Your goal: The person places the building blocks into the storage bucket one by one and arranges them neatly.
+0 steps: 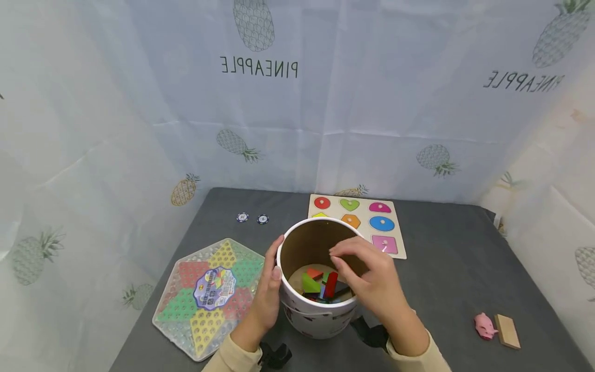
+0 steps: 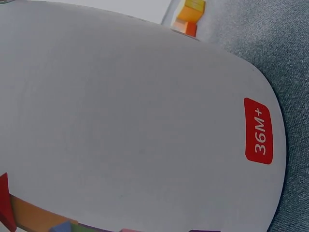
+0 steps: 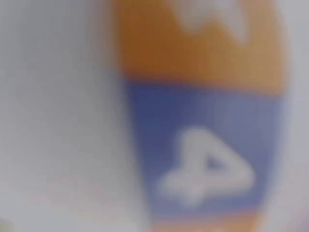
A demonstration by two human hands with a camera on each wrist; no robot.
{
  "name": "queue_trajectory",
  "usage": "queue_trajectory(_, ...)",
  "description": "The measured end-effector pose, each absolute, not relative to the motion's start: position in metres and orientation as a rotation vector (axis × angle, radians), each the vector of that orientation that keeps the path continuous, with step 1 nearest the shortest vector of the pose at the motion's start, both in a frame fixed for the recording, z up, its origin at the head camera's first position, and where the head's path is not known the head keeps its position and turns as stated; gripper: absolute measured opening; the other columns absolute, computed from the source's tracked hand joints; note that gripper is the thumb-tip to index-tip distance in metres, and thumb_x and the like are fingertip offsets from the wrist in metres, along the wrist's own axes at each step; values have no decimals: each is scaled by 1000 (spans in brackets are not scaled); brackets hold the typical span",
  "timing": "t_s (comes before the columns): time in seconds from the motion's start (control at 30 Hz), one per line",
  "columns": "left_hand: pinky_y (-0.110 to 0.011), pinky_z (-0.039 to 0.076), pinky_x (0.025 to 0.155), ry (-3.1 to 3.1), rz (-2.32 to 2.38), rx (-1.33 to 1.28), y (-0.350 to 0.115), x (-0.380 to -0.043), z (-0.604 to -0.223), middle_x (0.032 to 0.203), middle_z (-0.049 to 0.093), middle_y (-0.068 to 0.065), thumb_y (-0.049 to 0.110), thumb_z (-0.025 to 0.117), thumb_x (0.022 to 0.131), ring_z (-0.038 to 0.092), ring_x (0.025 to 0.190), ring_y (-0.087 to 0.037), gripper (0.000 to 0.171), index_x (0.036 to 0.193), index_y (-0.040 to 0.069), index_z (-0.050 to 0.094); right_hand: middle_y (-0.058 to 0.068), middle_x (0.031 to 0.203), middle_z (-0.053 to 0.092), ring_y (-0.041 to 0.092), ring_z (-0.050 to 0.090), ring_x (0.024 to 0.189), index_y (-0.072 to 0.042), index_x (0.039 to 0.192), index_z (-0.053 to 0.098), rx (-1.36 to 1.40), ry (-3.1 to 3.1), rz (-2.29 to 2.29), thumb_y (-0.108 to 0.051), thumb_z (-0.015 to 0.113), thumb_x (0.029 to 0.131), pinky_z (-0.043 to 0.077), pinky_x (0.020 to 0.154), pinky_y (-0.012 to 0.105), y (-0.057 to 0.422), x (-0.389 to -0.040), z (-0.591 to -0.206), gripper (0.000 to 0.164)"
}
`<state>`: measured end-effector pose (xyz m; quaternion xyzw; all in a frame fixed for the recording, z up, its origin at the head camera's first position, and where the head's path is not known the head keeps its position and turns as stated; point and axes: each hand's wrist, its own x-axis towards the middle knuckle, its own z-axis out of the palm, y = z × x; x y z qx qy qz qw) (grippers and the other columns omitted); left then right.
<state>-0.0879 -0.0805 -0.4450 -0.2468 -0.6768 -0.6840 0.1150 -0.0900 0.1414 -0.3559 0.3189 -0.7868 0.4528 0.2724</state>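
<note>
A white bucket (image 1: 321,323) stands upright at the front middle of the table, with several coloured wooden blocks (image 1: 331,285) on its floor, among them green, red and orange ones. My left hand (image 1: 266,292) holds the bucket's left side, thumb near the rim. Over the bucket's opening hangs my right hand (image 1: 372,271), fingers loosely bent and thumb tip close to the index fingertip; nothing shows between them. The left wrist view is filled by the bucket's white wall (image 2: 145,116) with a red 36M+ label (image 2: 259,131). Close and blurred in the right wrist view are orange and blue patches (image 3: 203,111).
Left of the bucket lies a hexagonal Chinese checkers board (image 1: 188,281). Behind the bucket is a shape puzzle board (image 1: 397,248), partly covered by it. Two poker chips (image 1: 252,218) lie at the back left; a pink pig figure (image 1: 485,326) and wooden block (image 1: 507,331) at the right.
</note>
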Motion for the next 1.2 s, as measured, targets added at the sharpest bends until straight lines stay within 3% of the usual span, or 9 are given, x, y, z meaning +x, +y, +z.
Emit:
queue_trajectory(0.1,-44,28,108,-1978,-2019,-736,-81,-88,-446,153,22,-6,28,24,102,23,136,-40,52,153,21,15,9,89,66,16,60,86,-2,91,70,719,-1888,1296,11,72,75,46,86,22,158,-75,-360,21)
queue_trajectory(0.17,-46,28,107,-1980,-2016,-737,-82,-88,-446,153,22,-5,29,24,102,23,136,-39,52,153,21,15,9,88,64,12,57,83,1,91,70,518,-1904,1287,13,71,76,46,84,19,174,-65,-367,20)
queue_trajectory(0.3,-51,26,107,-1980,-2003,-728,-82,-88,-446,153,22,-5,32,23,102,23,136,-36,52,153,21,15,-1,93,60,8,52,81,-7,95,71,78,-2173,1167,3,73,81,44,75,13,211,-57,-395,18)
queue_trajectory(0.4,-52,26,106,-1981,-1993,-714,-82,-88,-445,153,21,-6,34,22,102,23,136,-37,53,153,21,14,0,102,56,14,52,87,-13,104,69,-180,-2469,1005,-12,76,82,49,73,23,233,-56,-419,23)
queue_trajectory(0.57,-53,26,106,-1980,-1991,-709,-82,-88,-445,153,22,-6,35,22,102,24,135,-38,53,153,20,15,30,121,44,45,50,102,-4,131,51,-327,-3000,802,-47,77,75,44,82,61,261,-55,-457,75)
queue_trajectory(0.63,-53,26,106,-1974,-1990,-717,-81,-88,-445,153,22,-7,34,22,102,24,135,-38,53,153,19,15,37,124,40,50,47,102,-2,136,45,-316,-3158,768,-58,77,67,40,83,66,269,-53,-472,95)
queue_trajectory(0.7,-54,26,105,-1970,-1990,-728,-81,-89,-446,153,22,-7,33,21,102,24,135,-38,53,153,18,15,37,124,41,49,47,101,-2,137,45,-303,-3227,743,-62,79,60,40,84,66,273,-51,-486,103)
queue_trajectory(0.97,-60,25,103,-1965,-1995,-723,-81,-90,-447,153,23,-5,36,21,102,25,136,-36,54,153,18,15,24,112,54,36,50,91,-2,121,62,-281,-3089,752,-38,88,63,43,81,56,266,-49,-504,72)
queue_trajectory(1.2,-51,25,107,-1960,-2000,-731,-81,-90,-447,153,22,-6,35,22,102,24,136,-37,54,153,18,15,20,103,57,30,57,82,2,122,58,-383,-3005,804,-37,86,67,48,75,54,268,-55,-489,72)
